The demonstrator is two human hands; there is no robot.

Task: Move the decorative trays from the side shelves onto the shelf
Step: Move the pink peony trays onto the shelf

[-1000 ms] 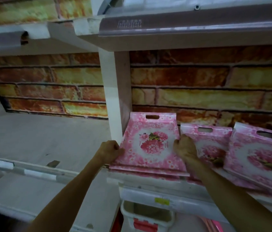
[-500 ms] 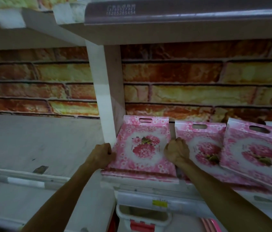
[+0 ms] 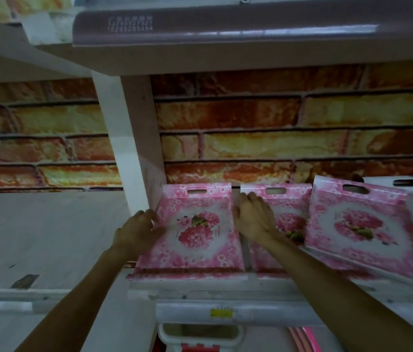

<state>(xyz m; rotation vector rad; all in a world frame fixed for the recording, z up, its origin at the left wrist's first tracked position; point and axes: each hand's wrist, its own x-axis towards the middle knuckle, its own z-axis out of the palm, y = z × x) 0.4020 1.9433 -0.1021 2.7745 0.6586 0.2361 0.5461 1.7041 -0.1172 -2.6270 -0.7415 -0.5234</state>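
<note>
A pink floral tray [image 3: 195,232] with a slot handle lies on top of a small stack at the left end of the right shelf [image 3: 200,288], against the white upright post [image 3: 134,148]. My left hand [image 3: 137,231] grips its left edge and my right hand [image 3: 253,219] grips its right edge. A second pink tray [image 3: 289,214] lies right of it, partly under my right hand. A third pink tray [image 3: 357,229] leans tilted over that one further right.
The bare grey left shelf [image 3: 35,237] has a dark patch near its front rail. A brick-pattern wall backs both bays. An upper shelf hangs close overhead. A white bin [image 3: 200,334] and pink items sit below.
The tray between my hands has slid further back toward the brick wall. Both hands moved back with it along its side edges.
</note>
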